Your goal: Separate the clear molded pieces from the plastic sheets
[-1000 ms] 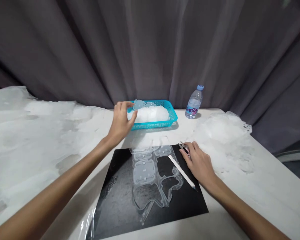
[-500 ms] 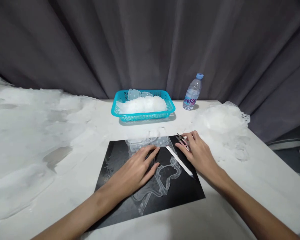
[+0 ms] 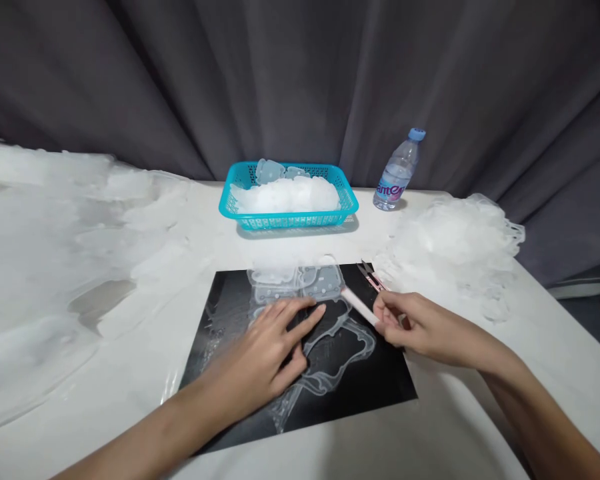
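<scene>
A black mat (image 3: 375,373) lies on the white table with a clear plastic sheet of moulded pieces (image 3: 325,333) spread over it. My left hand (image 3: 270,347) rests flat on that sheet, fingers stretched out. My right hand (image 3: 420,327) is closed in a pinch on a thin white and pink knife-like tool (image 3: 359,305) at the mat's right side. Small pink snips (image 3: 373,277) lie just beyond the right hand on the mat's far right corner.
A turquoise basket (image 3: 347,207) full of clear plastic pieces stands behind the mat. A water bottle (image 3: 397,173) stands to its right. Heaps of clear plastic scraps (image 3: 455,247) lie right of the mat, and plastic film (image 3: 55,253) covers the table's left. Dark curtain behind.
My left hand left the basket and came down flat on the plastic sheet. My right hand moved off the snips and picked up the thin tool.
</scene>
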Tool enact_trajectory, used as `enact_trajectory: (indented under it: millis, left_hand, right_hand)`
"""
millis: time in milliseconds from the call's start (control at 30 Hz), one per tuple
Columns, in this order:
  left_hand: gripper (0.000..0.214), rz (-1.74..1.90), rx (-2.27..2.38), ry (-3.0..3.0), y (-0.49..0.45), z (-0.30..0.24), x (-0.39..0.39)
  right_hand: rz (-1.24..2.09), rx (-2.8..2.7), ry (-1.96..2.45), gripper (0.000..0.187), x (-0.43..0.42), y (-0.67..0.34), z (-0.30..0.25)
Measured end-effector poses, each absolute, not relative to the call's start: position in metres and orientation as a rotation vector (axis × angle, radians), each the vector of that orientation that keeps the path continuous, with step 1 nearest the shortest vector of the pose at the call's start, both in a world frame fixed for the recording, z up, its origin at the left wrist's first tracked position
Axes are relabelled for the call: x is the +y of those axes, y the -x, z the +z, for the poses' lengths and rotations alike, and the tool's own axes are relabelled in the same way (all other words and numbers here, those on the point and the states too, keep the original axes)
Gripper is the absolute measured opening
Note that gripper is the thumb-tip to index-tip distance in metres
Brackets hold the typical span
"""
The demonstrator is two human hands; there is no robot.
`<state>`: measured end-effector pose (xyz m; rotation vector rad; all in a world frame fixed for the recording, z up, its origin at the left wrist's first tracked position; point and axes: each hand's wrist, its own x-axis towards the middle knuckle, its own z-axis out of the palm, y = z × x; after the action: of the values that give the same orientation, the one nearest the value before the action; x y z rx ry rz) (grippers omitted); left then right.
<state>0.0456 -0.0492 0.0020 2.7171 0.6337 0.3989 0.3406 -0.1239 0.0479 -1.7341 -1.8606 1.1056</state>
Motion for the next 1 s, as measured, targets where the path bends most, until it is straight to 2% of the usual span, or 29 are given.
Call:
enact_trajectory:
  millis: [100,200,300,400,500,600,700,833,1000]
  left_hand:
    - [0.071,0.353,0.588,-2.760,-0.036,0.003,-0.064]
    - [0.073,0.307,0.579,-2.775,-0.033,0.008,-0.075]
    - [0.073,0.315,0.631,-2.770,-0.037,0.010,-0.076]
    - [0.071,0.373,0.641,-2.779,-0.043,0.007,-0.075]
    - [0.067,0.420,0.632,-2.786,-0.044,0.003,-0.075]
    - [0.063,0.458,0.665,-2.759,-0.043,0.000,-0.078]
    - [0.061,0.529,0.669,-2.738,-0.043,-0.001,-0.080]
    - [0.059,0.569,0.639,-2.742,-0.045,0.000,-0.079]
    - [0.059,0.542,0.656,-2.722,-0.045,-0.001,-0.079]
  right_hand:
    - [1.285,-1.706,1.601,0.020,-0.122,-0.343,0.050]
    - [1.489,-1.437,1.388,0.025,-0.119,-0.341,0.048]
    - [1.453,-1.287,1.215,0.031,-0.114,-0.335,0.042]
    - [1.395,-1.252,1.164,0.043,-0.112,-0.329,0.037]
    - [1.382,-1.297,1.144,0.047,-0.113,-0.322,0.033]
    - [1.288,-1.443,1.193,0.033,-0.113,-0.318,0.030]
    - [1.041,-1.726,1.284,0.016,-0.110,-0.315,0.028]
    - [0.783,-1.890,1.329,0.015,-0.107,-0.308,0.029]
    - [0.859,-1.817,1.349,0.010,-0.107,-0.305,0.031]
